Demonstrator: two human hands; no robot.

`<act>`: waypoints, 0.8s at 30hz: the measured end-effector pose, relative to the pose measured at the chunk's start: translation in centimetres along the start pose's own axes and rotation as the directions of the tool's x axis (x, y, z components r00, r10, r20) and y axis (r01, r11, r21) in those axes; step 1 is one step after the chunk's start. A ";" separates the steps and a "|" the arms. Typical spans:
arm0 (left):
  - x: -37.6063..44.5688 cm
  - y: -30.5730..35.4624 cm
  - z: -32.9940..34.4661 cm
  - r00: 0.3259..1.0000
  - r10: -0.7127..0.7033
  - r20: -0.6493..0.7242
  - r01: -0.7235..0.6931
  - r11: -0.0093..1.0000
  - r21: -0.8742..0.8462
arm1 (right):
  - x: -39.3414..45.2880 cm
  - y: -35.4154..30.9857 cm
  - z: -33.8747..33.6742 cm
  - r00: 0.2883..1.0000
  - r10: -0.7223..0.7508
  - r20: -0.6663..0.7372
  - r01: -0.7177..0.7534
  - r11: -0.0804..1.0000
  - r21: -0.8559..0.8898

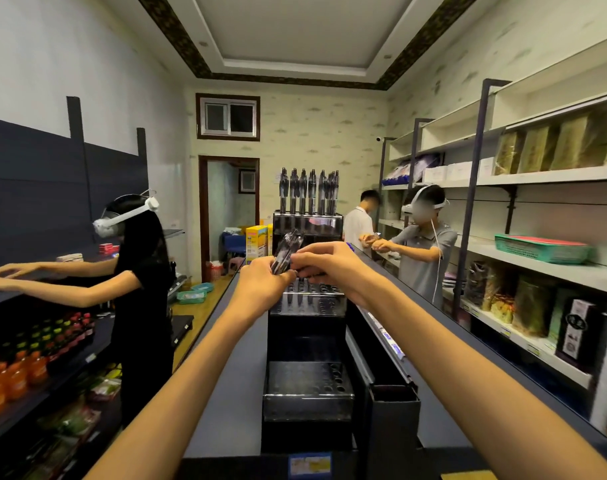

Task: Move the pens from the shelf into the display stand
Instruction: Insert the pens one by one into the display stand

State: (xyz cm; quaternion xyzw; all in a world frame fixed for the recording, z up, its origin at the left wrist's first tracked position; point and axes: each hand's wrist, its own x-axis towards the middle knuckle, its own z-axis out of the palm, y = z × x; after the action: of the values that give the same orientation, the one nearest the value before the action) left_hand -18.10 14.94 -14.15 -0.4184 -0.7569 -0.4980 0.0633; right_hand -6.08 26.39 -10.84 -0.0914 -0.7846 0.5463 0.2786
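Small shop. Wall shelves (pixel 537 174) stocked with packaged goods (pixel 551 147), bottled drinks (pixel 14 379) racked left, pens (pixel 309 192) in a display stand (pixel 307 225), price tags on shelf edges.

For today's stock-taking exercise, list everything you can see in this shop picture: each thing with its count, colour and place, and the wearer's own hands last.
display stand: one, black, tiered, on the counter in the middle
pens: a row, dark, upright in the stand's top tier; exact count unclear
bundle of pens: one, dark, held above the stand
counter: one, grey, running down the middle
bottles: many, orange, red and green, left shelf
green basket: one, right shelf
packets: several, brownish, upper right shelf
yellow box: one, behind the stand
people: three, two with white headsets, at the shelves
left hand: grips the bundle
right hand: fingers pinch the bundle
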 end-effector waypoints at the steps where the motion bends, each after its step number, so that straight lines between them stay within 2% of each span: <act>1: 0.0 0.1 0.1 1.000 0.003 0.003 -0.003 1.000 -0.002 | -0.2 0.1 -0.1 1.000 0.003 0.008 -0.003 1.000 0.004; 4: -0.2 0.5 0.3 1.000 0.002 0.015 -0.002 1.000 0.019 | -0.5 0.4 -0.2 1.000 -0.007 0.011 0.007 1.000 0.003; 8: -0.3 0.8 0.4 1.000 -0.015 0.026 0.015 1.000 0.003 | -0.5 0.5 0.0 0.998 -0.020 -0.054 0.022 0.999 0.027; 14: -0.5 1.1 -0.2 0.996 -0.079 0.047 0.079 0.997 -0.002 | 0.2 0.1 0.4 0.982 0.005 -0.189 0.052 0.955 0.291; 16: -0.7 0.7 -0.5 0.995 -0.097 0.027 0.096 0.995 0.024 | 0.8 -0.3 -0.1 0.962 0.014 -0.274 0.084 0.935 0.345; 18: -1.1 0.1 -0.9 0.994 -0.107 -0.004 0.107 0.994 0.035 | 1.3 -0.4 -1.0 0.924 -0.023 -0.383 0.120 0.965 0.231; 21: -1.3 -0.5 -1.5 0.993 -0.108 -0.043 0.109 0.994 0.026 | 1.9 0.4 -2.4 0.875 -0.143 -0.462 0.111 0.989 -0.096; 24: -1.4 -0.6 -1.8 0.994 -0.098 -0.055 0.101 0.994 0.048 | 2.1 0.8 -2.8 0.833 -0.292 -0.470 0.078 0.903 -0.422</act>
State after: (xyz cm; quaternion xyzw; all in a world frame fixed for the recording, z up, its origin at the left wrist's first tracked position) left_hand -18.26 12.62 -14.40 -0.3651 -0.7872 -0.4922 0.0689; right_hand -6.44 29.92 -10.17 -0.2114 -0.7757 0.3053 0.5102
